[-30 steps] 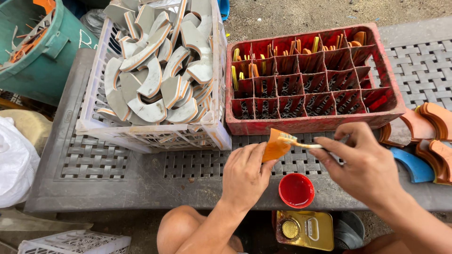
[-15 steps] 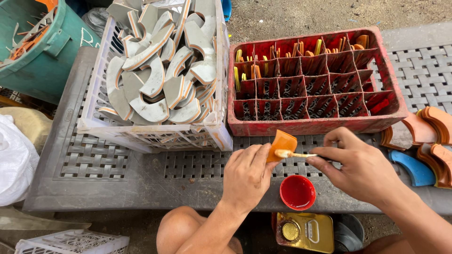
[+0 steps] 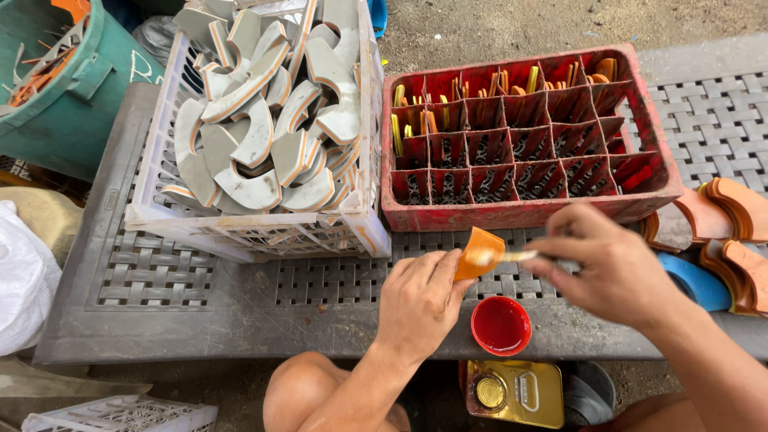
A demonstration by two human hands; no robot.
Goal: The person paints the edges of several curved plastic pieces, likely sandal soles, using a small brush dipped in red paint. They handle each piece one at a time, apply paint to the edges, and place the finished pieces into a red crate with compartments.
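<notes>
Here, left hand (image 3: 418, 300) fingers pinching orange piece (image 3: 477, 253), right hand (image 3: 610, 264) gripping brush (image 3: 512, 257) (red crate (image 3: 528, 212) behind)

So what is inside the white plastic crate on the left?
The white crate is heaped with curved grey pieces, several with orange edges. They pile above the rim. What lies beneath the top layers, and the crate's bottom, is covered.

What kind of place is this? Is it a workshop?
Probably a small outdoor workshop. A white crate is heaped with curved grey pieces, a red divided crate holds small parts, and there is bare dirt ground behind.
</notes>
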